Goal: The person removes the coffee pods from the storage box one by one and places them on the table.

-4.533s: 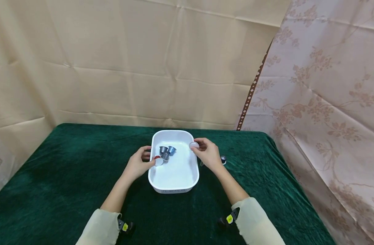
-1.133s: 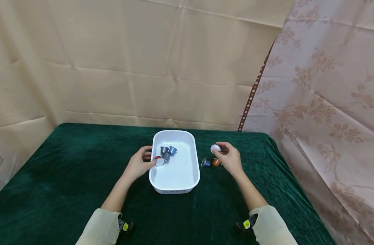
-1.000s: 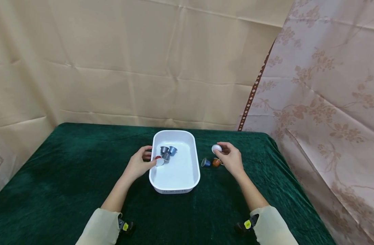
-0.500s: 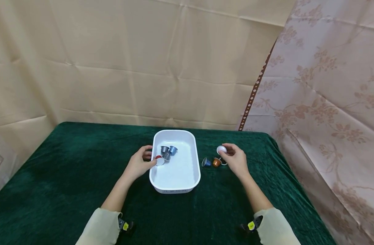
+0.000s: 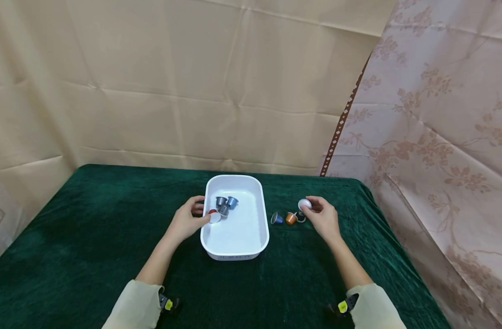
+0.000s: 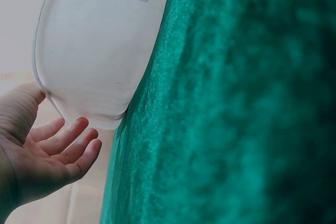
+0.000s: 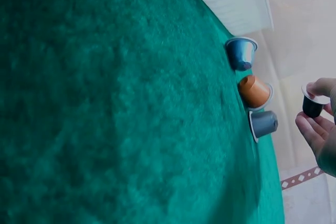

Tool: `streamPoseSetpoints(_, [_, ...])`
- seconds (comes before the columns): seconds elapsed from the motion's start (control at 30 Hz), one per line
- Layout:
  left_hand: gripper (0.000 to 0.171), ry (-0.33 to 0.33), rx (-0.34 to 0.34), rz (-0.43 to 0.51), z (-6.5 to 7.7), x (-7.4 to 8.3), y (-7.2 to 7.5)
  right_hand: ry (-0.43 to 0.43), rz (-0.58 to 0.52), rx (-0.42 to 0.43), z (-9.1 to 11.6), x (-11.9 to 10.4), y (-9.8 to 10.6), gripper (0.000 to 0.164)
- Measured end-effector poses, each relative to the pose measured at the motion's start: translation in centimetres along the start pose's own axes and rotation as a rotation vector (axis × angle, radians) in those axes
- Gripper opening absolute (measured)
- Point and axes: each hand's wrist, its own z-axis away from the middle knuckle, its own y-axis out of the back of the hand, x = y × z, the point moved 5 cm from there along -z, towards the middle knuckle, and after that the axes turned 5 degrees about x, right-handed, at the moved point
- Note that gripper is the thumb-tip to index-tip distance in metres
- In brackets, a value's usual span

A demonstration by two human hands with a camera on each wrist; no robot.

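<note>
While the right hand [image 5: 324, 219] pinches a small black cup-shaped capsule with a white lid [image 7: 313, 107] above the green velvety surface [image 5: 90, 237], the step in hand seems to be carrying one capsule. Just beside it lie a shiny blue metallic capsule [image 5: 277, 218], a copper-orange capsule [image 5: 291, 218] and a dark grey capsule [image 7: 264, 123]. Any move toward the deep white plastic tray [image 5: 242, 230] would call for passing over these and the right rim. Inside, bunched toward the left wall, are a charcoal-coloured capsule [image 5: 220, 201], a light-blue capsule [image 5: 232, 202], a silvery-grey capsule [image 5: 223, 210] and a red capsule with a white lid [image 5: 214, 218]; bare floor at right and near gives landing room. The left hand [image 5: 187, 221] holds the left rim, thumb inside, fingers outside. Cloth spreads widely leftward; the surface's far edge runs close behind the tray.
</note>
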Motion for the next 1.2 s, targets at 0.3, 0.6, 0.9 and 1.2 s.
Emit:
streamPoseSetpoints(0.3, [0.063,0.023,0.005,0.0,0.1,0.1,0.0,0.007,0.018,0.026,0.1,0.7,0.7,0.038])
streamPoseSetpoints(0.6, [0.062,0.023,0.008,-0.002,0.2,0.0,0.0,-0.007,0.038,0.029,-0.1,1.2,0.7,0.038])
streamPoseSetpoints(0.9, [0.06,0.001,0.007,0.006,0.1,0.1,0.0,-0.027,0.049,0.02,-0.2,1.9,0.8,0.039])
streamPoseSetpoints(1.2, [0.06,-0.007,0.002,0.003,0.0,0.1,0.1,-0.016,0.062,0.042,-0.5,2.7,1.0,0.037])
